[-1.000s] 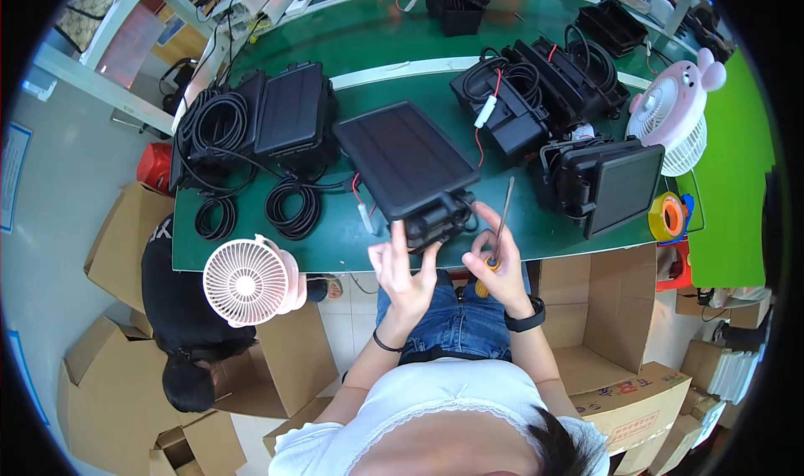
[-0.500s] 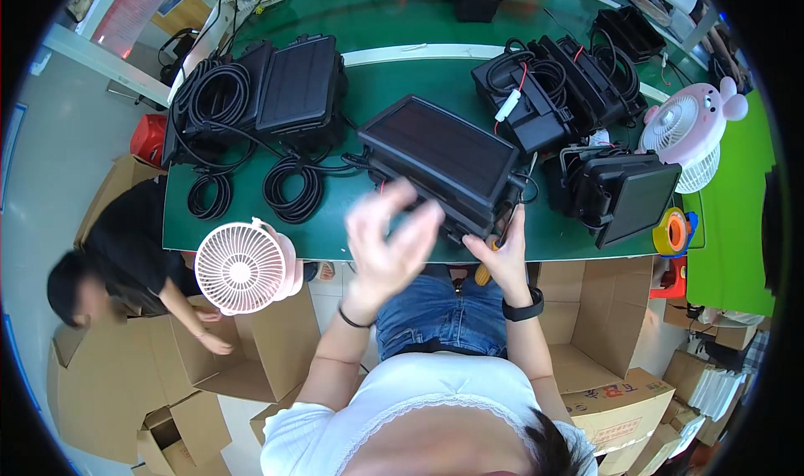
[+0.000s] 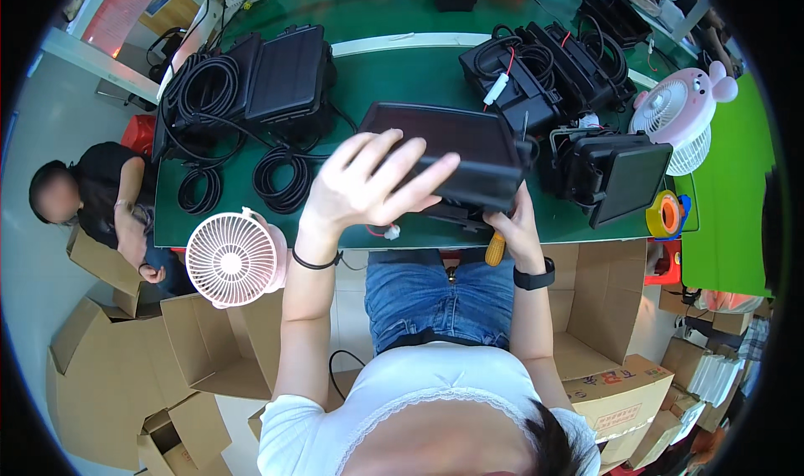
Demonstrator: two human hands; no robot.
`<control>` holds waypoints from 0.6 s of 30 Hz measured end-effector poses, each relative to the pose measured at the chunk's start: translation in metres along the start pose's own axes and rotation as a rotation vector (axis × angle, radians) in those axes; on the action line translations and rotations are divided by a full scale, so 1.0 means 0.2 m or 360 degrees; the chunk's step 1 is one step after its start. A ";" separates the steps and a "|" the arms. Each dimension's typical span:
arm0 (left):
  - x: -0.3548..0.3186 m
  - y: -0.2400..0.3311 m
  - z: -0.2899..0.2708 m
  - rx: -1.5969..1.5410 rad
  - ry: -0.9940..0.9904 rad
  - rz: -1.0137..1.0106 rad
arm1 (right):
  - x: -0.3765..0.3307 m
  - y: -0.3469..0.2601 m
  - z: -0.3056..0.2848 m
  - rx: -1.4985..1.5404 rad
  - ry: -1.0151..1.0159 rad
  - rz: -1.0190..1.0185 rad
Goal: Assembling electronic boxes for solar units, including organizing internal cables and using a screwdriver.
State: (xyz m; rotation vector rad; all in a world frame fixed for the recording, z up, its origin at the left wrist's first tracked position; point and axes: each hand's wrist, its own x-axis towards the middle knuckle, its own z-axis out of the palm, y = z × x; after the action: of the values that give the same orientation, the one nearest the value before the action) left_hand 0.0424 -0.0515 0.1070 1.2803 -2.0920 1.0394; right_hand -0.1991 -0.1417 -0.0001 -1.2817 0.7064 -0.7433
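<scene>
A second ago, the black, flat, box-shaped plastic case [image 3: 486,174] showed its dark top more fully, and both hands were at its near edge. Now the top looks more slanted, and a smooth side shows. The left hand [image 3: 368,187] has come up over the top, fingers spread and not closed; I can't tell how hard it presses. The right hand [image 3: 521,231] grips the screwdriver with a bumpy yellow handle [image 3: 495,248] and holds the case's near right corner. The case is at the front of the shiny green desk [image 3: 377,74], in the middle. It seems the case is being turned or kept steady, and the tool isn't being used on it.

Beside it is a small white plastic plug on red wire [image 3: 391,232]. Bendy black rubbery cable loops [image 3: 283,179] lie to the left, near a round pale pink fan with thin ribs [image 3: 233,261].
</scene>
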 end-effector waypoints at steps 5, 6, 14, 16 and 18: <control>0.16 -0.13 -0.08 -0.0298 0.0042 -0.0543 | -0.02 -0.05 -0.03 -0.0069 -0.0089 -0.0285; 0.15 -0.17 -0.08 -0.0355 -0.0034 -0.0651 | -0.02 -0.06 -0.03 -0.0076 -0.0160 -0.0322; 0.09 -0.32 0.27 -0.0821 -0.0433 -0.1243 | -0.04 -0.13 -0.01 0.0436 -0.0104 0.0097; 0.08 -0.33 0.32 -0.0893 -0.0523 -0.1389 | -0.03 -0.13 -0.02 0.0479 -0.0101 0.0179; 0.07 -0.33 0.36 -0.0869 -0.0522 -0.1446 | -0.04 -0.15 -0.04 0.0516 -0.0084 0.0282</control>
State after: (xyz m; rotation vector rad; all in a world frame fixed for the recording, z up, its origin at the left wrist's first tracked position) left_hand 0.0944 -0.1346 0.0968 1.8597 -1.4961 -0.1289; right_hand -0.2122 -0.1428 0.0281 -0.9278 0.6188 -0.6463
